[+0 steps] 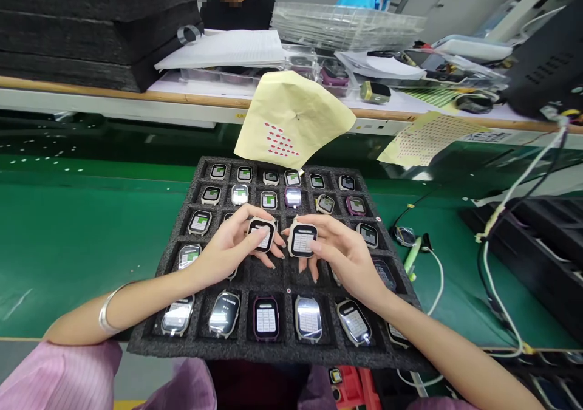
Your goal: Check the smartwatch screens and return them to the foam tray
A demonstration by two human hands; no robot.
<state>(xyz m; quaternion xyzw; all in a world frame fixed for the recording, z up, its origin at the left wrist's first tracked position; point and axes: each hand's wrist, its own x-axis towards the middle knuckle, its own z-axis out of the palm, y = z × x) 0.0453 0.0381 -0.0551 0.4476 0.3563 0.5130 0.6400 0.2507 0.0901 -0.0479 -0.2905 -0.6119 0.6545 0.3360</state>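
Foam tray [282, 353]: below
Left hand [230, 240]: fingers closed round one watch [261, 237]
Right hand [350, 253]: likewise, another watch [302, 240]
Thumbs [328, 254]: at screens; stray pressure could mis-tap

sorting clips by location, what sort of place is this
Likely an electronics factory or workshop: a black foam tray holds rows of strapless smartwatches over a green workbench, and papers lie on the shelf behind.
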